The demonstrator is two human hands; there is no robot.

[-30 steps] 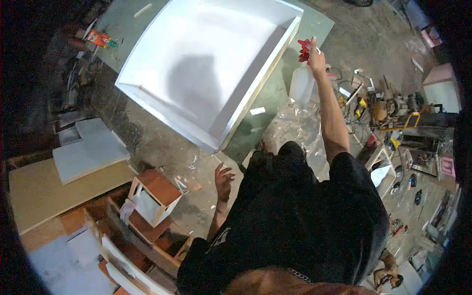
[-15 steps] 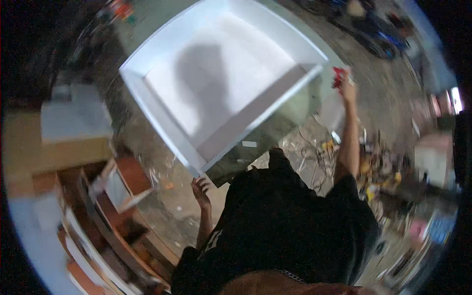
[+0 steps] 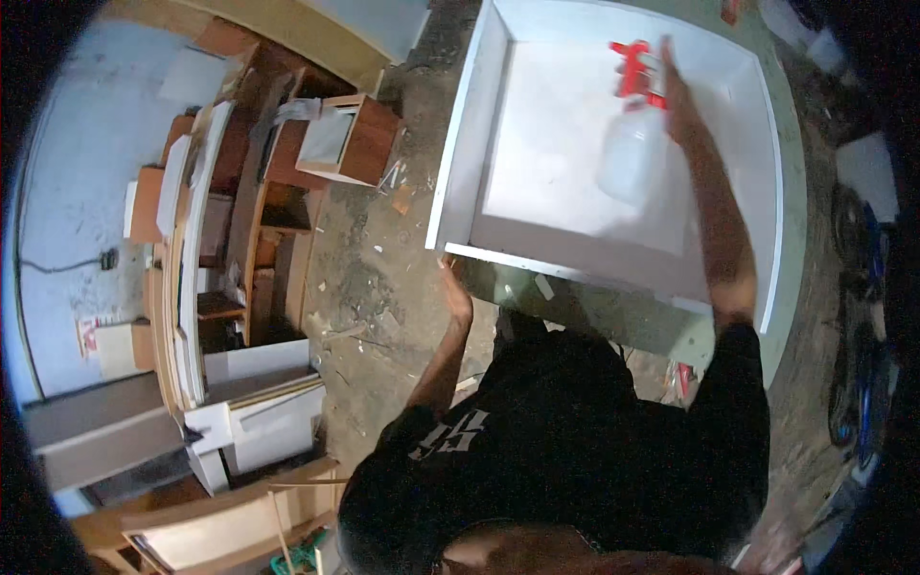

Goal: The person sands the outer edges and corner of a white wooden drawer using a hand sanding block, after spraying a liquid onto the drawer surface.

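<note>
A shallow white open box [image 3: 463,144], like a drawer, lies with its open side up on a greenish tabletop [image 3: 594,299]. Over its inside, my right hand [image 3: 677,103] grips a spray bottle [image 3: 632,158] by its red and white trigger head. The bottle is translucent white and slightly blurred. At the box's near left corner is my left hand [image 3: 458,292], its fingers stretched up against the corner. Some of those fingertips are hidden by the box's edge.
Wooden cabinet parts and boards [image 3: 206,249] stand along the left wall. A small brown cabinet box [image 3: 369,144] sits near them. Scraps litter the concrete floor [image 3: 369,249]. Dark objects with blue parts [image 3: 862,326] lie at the far right.
My view has turned, bringing the cabinet parts higher at the left. My right hand has moved from beside the box to above its inside with the spray bottle. My left hand stays near the corner.
</note>
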